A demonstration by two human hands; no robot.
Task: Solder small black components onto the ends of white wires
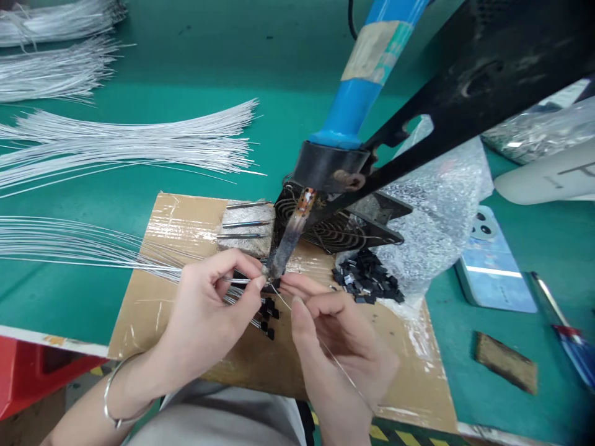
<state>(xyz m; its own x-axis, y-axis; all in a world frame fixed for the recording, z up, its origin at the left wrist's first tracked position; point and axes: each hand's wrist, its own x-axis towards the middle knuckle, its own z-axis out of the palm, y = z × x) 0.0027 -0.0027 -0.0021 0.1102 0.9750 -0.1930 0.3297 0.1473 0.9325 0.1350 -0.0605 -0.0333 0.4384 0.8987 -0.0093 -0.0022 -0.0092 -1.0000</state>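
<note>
My left hand [214, 310] pinches a thin white wire [239, 280] between thumb and index finger, its end by the hot tip of a soldering iron [287, 244]. Opposite it, my right hand [346, 337] is closed on a strand of solder wire [341, 368], whose front end reaches the iron's tip. The exact contact point is partly hidden by the fingers. Below the tip lie several wires ending in small black connectors [267, 328]. More long white wires [83, 241] run off to the left, beneath and behind my left hand.
A black metal arm [446, 118] holds the iron above a cardboard sheet [176, 217]. Around it are a fan [332, 232], a pad with spare tips [246, 232], loose black connectors [369, 275], a plastic bag [432, 204], a phone [497, 266] and wire bundles [153, 139].
</note>
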